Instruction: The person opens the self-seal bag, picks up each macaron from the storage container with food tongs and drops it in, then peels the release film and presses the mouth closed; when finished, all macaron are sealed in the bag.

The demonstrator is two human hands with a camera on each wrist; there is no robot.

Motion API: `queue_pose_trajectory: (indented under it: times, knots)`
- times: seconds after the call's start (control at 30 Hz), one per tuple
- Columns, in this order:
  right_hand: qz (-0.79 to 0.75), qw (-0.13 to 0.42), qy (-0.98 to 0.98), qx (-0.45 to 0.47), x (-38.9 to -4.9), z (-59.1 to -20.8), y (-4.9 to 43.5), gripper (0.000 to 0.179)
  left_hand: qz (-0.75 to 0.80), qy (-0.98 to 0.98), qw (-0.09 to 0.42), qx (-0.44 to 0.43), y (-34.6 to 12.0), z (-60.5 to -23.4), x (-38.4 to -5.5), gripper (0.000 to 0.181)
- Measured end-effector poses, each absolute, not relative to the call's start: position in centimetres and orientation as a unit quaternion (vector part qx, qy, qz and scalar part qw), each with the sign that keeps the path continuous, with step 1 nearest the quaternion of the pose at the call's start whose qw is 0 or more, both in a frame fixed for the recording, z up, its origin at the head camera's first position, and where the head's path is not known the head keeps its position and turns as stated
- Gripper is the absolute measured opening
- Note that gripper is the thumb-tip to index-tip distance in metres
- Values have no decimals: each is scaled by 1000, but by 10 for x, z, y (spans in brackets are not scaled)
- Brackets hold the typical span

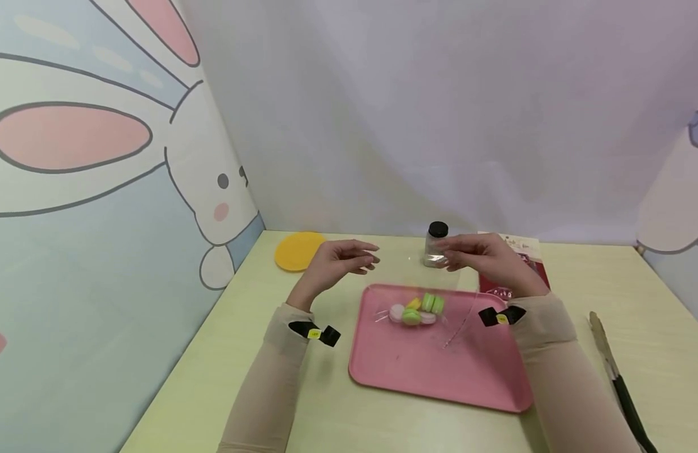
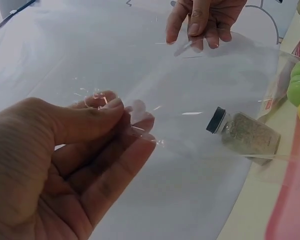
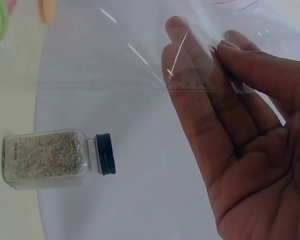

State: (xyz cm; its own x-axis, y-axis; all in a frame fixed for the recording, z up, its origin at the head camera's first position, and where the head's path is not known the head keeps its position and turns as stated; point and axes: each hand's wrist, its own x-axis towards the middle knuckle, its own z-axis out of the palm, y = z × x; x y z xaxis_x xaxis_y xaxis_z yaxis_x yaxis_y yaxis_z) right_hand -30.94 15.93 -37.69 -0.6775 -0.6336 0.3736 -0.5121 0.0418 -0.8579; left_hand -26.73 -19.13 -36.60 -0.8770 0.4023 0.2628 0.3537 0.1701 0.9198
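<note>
A clear plastic sheet or bag (image 2: pixel 190 113) is stretched in the air between the two hands; its outline is hard to see. The left hand (image 1: pixel 340 264) pinches one side of it between thumb and fingers. On the other side, the right hand (image 1: pixel 490 259) pinches it near an edge, as the right wrist view shows. Below the plastic lies a pink tray (image 1: pixel 428 377). Toward its back edge sit several small macarons (image 1: pixel 432 304) in green, pale pink and yellow, seen through the clear plastic.
Behind the tray stands a glass jar (image 3: pixel 45 157) with a black lid and speckled contents. A red and white packet (image 1: pixel 532 261) lies behind the right hand. A yellow disc (image 1: pixel 295 251) is at back left. At right lies a black-handled spatula (image 1: pixel 623 396).
</note>
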Motion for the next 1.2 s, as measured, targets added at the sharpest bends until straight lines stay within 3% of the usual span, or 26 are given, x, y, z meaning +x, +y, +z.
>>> queue_pose_trajectory:
  times: [0.27, 0.6, 0.87, 1.07, 1.2]
  knots:
    - [-569, 68, 723, -387, -308, -377, 167, 24, 589, 768, 22, 248, -193, -367, -269, 19]
    - [-556, 59, 723, -405, -309, -377, 168, 21, 549, 790, -12, 273, -191, -367, -269, 18]
    - [-498, 35, 792, -352, -306, -375, 168, 16, 513, 809, -51, 282, -187, -368, -269, 15]
    - [-477, 51, 792, -378, -302, -371, 161, 35, 462, 826, -61, 318, -180, -369, -267, 38]
    - [-453, 61, 787, -415, -298, -367, 150, 44, 415, 844, -43, 338, -171, -369, -262, 31]
